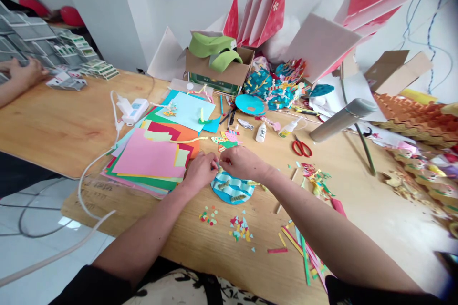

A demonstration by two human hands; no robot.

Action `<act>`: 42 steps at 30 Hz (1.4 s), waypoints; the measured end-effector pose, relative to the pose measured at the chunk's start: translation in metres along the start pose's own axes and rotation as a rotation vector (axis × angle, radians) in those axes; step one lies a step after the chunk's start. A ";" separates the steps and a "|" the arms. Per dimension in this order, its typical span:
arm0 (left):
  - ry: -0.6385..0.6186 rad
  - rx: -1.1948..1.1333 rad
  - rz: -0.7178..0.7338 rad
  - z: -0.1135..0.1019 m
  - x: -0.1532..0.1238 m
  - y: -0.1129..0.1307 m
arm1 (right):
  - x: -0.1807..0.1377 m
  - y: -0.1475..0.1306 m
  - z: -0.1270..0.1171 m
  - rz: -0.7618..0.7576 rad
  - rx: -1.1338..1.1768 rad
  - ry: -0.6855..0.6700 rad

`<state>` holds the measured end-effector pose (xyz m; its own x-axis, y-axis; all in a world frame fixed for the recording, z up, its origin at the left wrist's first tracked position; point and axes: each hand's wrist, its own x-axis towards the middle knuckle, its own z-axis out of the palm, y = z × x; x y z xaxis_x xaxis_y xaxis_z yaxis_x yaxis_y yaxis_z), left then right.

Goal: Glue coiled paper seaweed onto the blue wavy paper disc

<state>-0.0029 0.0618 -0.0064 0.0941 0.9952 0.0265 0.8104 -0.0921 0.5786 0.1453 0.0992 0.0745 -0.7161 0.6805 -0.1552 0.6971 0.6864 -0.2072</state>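
Observation:
My left hand (202, 170) and my right hand (244, 162) meet over the far edge of a round blue paper disc (226, 196). The fingers of both are pinched together, and whatever lies between them is too small to make out. Light blue wavy strips cross the disc, with dark, textured oblong pieces (238, 198) on them. Part of the disc is hidden beneath my hands. Just beyond my fingertips lie colourful paper fish (229, 139). Nearer me are small paper dots (208, 216) and a heap of little paper triangles (241, 228).
Stacked coloured paper (146, 152) lies left, near a white power strip (135, 111). Glue bottles (261, 132), red-handled scissors (301, 147) and a grey bottle (343, 119) stand or lie to the right. Paper strips (304, 252) are at the front right. Another person's hand (26, 72) is at far left.

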 end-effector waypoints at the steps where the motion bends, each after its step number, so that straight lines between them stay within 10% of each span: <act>1: -0.001 -0.005 0.002 0.000 0.000 0.000 | 0.001 -0.001 0.000 0.047 0.009 0.001; 8: -0.003 -0.027 0.012 0.000 0.000 -0.001 | 0.004 0.000 -0.003 0.231 0.184 -0.047; 25: 0.022 -0.055 0.046 0.006 0.001 -0.007 | -0.011 0.008 -0.028 0.147 0.358 0.067; 37: 0.031 -0.063 0.060 0.005 0.001 -0.006 | -0.012 -0.001 -0.026 0.207 0.160 0.033; 42: 0.034 -0.076 0.063 0.006 0.002 -0.007 | -0.019 -0.007 -0.022 0.258 -0.145 -0.192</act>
<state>-0.0052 0.0640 -0.0156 0.1229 0.9882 0.0918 0.7570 -0.1531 0.6352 0.1553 0.0870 0.1001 -0.4995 0.7851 -0.3663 0.8437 0.5368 0.0000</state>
